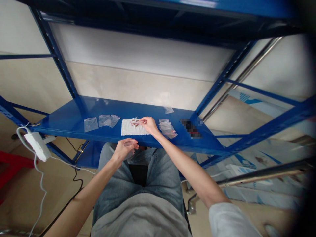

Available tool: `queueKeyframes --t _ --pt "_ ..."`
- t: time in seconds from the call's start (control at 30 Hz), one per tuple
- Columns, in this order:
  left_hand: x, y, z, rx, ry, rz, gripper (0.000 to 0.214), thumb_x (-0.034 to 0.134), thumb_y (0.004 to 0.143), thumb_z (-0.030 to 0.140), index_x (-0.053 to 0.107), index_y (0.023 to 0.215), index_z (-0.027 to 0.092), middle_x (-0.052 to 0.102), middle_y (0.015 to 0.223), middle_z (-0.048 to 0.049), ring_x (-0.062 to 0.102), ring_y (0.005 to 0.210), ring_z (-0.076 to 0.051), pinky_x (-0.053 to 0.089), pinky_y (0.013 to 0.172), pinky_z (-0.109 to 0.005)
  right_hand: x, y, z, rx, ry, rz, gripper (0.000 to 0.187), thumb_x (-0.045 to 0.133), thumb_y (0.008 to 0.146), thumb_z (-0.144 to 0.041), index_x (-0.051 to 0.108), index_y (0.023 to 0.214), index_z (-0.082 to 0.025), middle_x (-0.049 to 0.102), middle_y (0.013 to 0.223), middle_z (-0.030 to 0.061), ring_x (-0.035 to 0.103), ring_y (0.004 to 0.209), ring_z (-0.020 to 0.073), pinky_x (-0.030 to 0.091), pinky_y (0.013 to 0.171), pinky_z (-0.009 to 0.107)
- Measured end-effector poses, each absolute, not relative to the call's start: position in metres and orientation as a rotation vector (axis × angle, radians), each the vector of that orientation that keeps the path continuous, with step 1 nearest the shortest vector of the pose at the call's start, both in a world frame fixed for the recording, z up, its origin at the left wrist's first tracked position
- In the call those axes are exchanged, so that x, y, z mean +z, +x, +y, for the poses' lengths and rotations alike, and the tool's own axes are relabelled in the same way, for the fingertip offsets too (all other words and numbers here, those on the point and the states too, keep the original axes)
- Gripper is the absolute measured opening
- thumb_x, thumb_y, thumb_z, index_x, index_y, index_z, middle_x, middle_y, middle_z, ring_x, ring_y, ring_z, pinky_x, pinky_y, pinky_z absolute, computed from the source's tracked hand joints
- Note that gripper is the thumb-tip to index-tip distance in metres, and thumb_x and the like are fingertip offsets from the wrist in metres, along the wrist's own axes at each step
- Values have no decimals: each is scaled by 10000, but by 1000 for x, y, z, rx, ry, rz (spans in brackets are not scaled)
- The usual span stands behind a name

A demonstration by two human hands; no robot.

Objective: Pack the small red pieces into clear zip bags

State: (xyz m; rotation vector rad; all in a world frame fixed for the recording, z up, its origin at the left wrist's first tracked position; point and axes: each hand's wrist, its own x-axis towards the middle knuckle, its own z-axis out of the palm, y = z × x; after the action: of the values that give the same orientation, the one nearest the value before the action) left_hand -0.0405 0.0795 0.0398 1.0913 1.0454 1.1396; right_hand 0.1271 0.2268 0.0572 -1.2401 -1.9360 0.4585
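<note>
My left hand (125, 148) is closed around a clear plastic bag (128, 153) in front of the shelf's front edge. Over a white cloth (127, 129) on the blue shelf, my right hand (149, 125) has its fingertips pinched together beside several small reddish-brown pieces (134, 123). Whether a piece sits between those fingertips is too small to make out. To the right of the cloth lies a stack of clear bags (167, 127), with some pinkish bits at its near end. Flat clear bags (91, 124) also lie left of the cloth.
A single clear bag (169, 110) lies toward the back of the blue shelf (138, 107). Near the right end is a blurred-out dark object (191, 128). A white power strip (37, 145) with cables hangs at the left post. Another shelf board (153, 19) spans overhead.
</note>
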Motion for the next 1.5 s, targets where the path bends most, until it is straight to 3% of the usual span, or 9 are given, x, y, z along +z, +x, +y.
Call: queueKeyframes --t 0.27,0.43,0.57,0.9,1.07,1.3,1.5 --pt "46 -40 78 1133 1070 1007 326 723 710 448 625 815 155 715 770 -74 672 695 -185 503 578 -249 39 127 244 333 -1229 -2091 108 679 790 -181 755 867 -184 674 790 38 601 727 162 442 718 257" --pt "48 -41 79 1121 1070 1005 303 727 704 414 619 812 152 707 758 -70 668 690 -183 502 583 -250 39 128 246 242 -1249 -2124 143 644 798 -122 749 862 -193 649 790 31 583 736 159 428 728 253" --pt "48 -40 79 1115 1087 997 270 722 705 382 620 808 154 703 755 -65 664 697 -182 496 585 -249 41 129 250 237 -1218 -2136 72 686 796 -196 742 839 -183 651 804 39 582 748 156 429 757 255" --pt "48 -38 78 1107 1083 1001 270 742 691 379 617 786 159 699 727 -52 654 669 -168 499 585 -250 52 127 247 388 -1211 -1978 57 669 756 -173 722 748 -155 682 782 41 584 721 157 430 708 258" --pt "45 -38 79 1098 1076 997 288 753 689 374 615 812 154 702 718 -54 648 659 -162 504 588 -251 81 123 199 703 -962 -1997 144 686 785 -288 725 827 -156 701 856 40 588 756 153 411 672 242" --pt "39 -37 77 1107 1153 967 255 735 705 378 634 773 154 697 703 -48 645 644 -156 509 606 -257 89 124 143 1018 -834 -2123 176 698 785 -310 741 874 -164 708 896 43 605 821 159 405 644 227" --pt "41 -39 75 1080 1094 930 341 721 729 403 646 933 140 707 767 -77 651 675 -166 508 593 -257 66 131 194 864 -1028 -1807 145 646 779 -226 731 853 -134 737 874 67 647 791 178 475 738 278"
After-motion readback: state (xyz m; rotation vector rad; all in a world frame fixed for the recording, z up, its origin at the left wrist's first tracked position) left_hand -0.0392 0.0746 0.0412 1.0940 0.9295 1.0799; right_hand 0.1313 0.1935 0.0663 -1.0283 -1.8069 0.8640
